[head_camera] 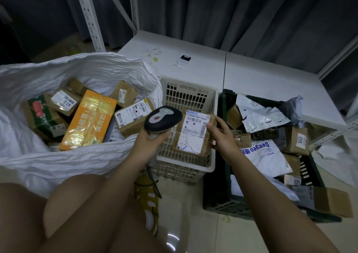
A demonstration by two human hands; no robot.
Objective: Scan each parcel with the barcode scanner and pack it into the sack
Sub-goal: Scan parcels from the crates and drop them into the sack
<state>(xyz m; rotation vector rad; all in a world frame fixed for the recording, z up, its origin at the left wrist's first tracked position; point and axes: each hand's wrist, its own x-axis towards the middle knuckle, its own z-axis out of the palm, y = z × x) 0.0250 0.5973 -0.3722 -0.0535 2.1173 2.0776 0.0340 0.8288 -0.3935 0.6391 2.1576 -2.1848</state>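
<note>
Grey curtains, white floor panels | left hand [153, 136] clamped round scanner [163, 120] – head just left of parcel [194, 133] label | right hand [222, 134] pinches parcel's right edge, over white basket [188, 94] | sack [58, 72] lies leftward – left hand nearer.
</note>
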